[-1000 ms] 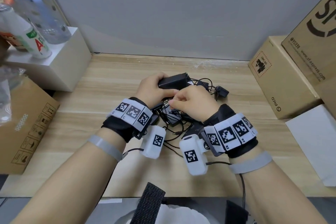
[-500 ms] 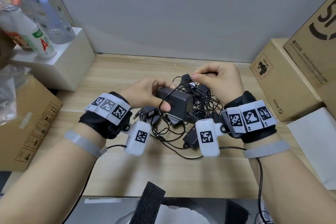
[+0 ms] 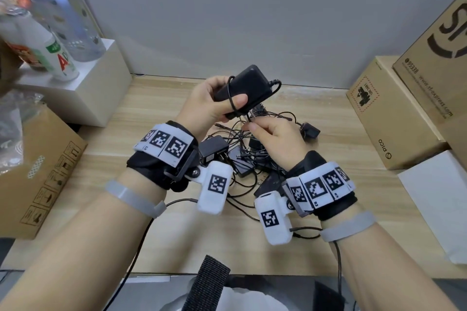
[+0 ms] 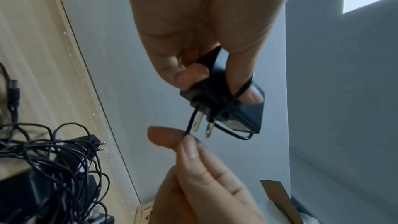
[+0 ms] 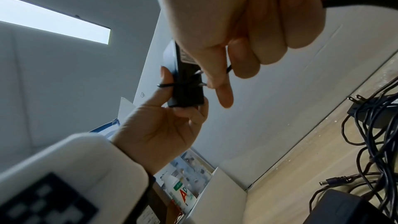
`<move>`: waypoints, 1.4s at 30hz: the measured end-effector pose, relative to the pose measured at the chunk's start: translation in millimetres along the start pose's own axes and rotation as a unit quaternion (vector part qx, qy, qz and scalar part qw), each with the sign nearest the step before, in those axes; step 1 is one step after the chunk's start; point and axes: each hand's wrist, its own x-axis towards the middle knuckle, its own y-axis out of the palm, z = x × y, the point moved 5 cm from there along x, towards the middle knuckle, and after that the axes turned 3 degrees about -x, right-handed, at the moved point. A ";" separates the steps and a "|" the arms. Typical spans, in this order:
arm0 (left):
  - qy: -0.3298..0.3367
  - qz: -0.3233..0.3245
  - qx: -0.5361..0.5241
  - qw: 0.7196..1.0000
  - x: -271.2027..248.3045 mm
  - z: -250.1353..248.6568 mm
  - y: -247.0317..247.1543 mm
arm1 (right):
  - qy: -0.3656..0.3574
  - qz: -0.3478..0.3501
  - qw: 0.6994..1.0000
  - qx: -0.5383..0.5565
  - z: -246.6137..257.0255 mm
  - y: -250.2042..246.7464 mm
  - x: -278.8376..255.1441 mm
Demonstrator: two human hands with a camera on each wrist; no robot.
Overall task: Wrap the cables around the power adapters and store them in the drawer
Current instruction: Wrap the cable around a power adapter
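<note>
My left hand [image 3: 214,101] grips a black power adapter [image 3: 243,89] lifted above the table, thumb across its face. Its thin black cable [image 4: 241,93] loops once round the body and over my thumb. In the left wrist view the adapter [image 4: 239,111] shows two metal prongs pointing down. My right hand [image 3: 273,136] pinches the same cable [image 4: 189,125] just below the prongs, between thumb and forefinger. A tangled pile of other black adapters and cables [image 3: 247,159] lies on the wooden table [image 3: 151,113] under both hands. No drawer is in view.
Cardboard boxes [image 3: 394,113] stand along the right, a white box [image 3: 439,204] in front of them. On the left a white block [image 3: 83,91] carries bottles [image 3: 58,58], with a brown carton [image 3: 38,174] nearer me. A grey wall closes the back.
My left hand has raised the adapter higher and tilted it. My right hand has come down from the far side to below the adapter, bringing the cable round the body.
</note>
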 end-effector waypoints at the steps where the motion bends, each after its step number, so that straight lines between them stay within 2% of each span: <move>1: -0.002 -0.008 0.015 1.000 -0.5 0.0 -1.1 | -0.002 0.002 1.000 -0.006 0.4 0.3 -0.7; 7: 0.024 -0.039 0.124 0.991 0.1 4.5 -7.4 | -0.020 0.025 0.996 -0.078 3.8 4.1 -4.3; 10: 0.042 -0.052 0.228 0.971 0.7 9.4 -11.0 | -0.040 0.022 0.994 -0.096 12.3 6.0 -7.8; 14: 0.059 0.009 0.400 0.915 -0.5 14.6 -7.3 | -0.070 -0.002 0.987 -0.144 26.3 -0.9 -8.3; 16: 0.041 0.053 0.427 0.902 -2.4 17.9 -5.4 | -0.057 -0.035 0.989 -0.134 26.7 -12.3 -5.7; 23: -0.009 0.184 0.349 0.919 -8.0 13.6 -0.1 | -0.017 -0.112 0.993 -0.016 9.0 -32.4 3.5; 27: -0.036 0.206 0.163 0.964 -11.4 7.4 -1.0 | 0.013 -0.118 0.993 0.027 -6.6 -32.2 4.8; 31: -0.014 0.176 0.038 0.984 -11.4 4.9 6.9 | 0.033 -0.106 0.991 0.073 -16.1 -27.0 4.3; 34: -0.005 0.102 -0.013 0.995 -6.9 5.2 7.6 | 0.039 -0.060 0.997 0.041 -15.7 -17.8 1.2; 37: 0.009 0.031 -0.008 0.999 -2.9 0.8 4.0 | 0.030 0.009 0.999 -0.005 -10.0 -3.7 -4.4; 42: 0.046 -0.009 0.057 0.997 -1.6 -6.7 1.8 | 0.012 0.021 0.999 -0.045 -6.7 -3.7 -8.4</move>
